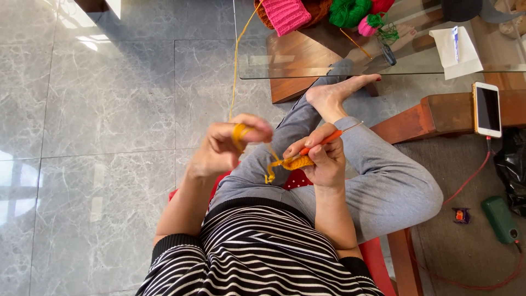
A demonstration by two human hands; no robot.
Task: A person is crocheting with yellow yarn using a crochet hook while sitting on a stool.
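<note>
My left hand is raised with orange yarn wound around its index finger; the strand runs up toward the glass table. My right hand grips an orange-handled crochet hook and pinches a small orange crochet piece, whose loose tail hangs below. Both hands hover over my lap, above grey trousers with my legs crossed and a bare foot pointing right.
A glass-topped wooden table ahead carries a pink knitted piece, green and pink yarn balls and a folded paper. A phone lies on a wooden bench at right. A green charger with a red cable sits on the carpet.
</note>
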